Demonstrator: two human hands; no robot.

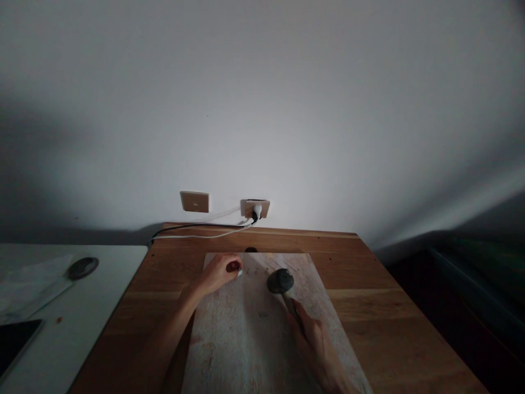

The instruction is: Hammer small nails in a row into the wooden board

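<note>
Near the top edge of a pale, weathered wooden board (229, 339), a hammer (281, 282) with a dark, blunt head and a light-coloured handle lies under the grip of the right hand (315, 345). The fingers of that hand wrap around the handle, and the head sits over the board, angled up and to the left; whether it touches the surface cannot be told. To the left, the left hand (217, 272) is curled, its fingertips (233, 266) pinching a small white object (240, 272) just above the board. Just right of these fingertips, a short row of small dark marks (257, 270) lies between the two hands, too small to identify. The board rests on a wooden table (361, 306) with a warm brown top. Beyond the far table edge, a black cable (197, 225) and a white cable (197, 236) run along the top and lead to a plug (257, 210) in a wall socket (255, 208). A second wall plate (194, 201) is mounted to its left. At far left, a white desk (82, 295) carries a dark round object (83, 268), a sheet of paper (33, 284) and a black tablet (16, 342).
</note>
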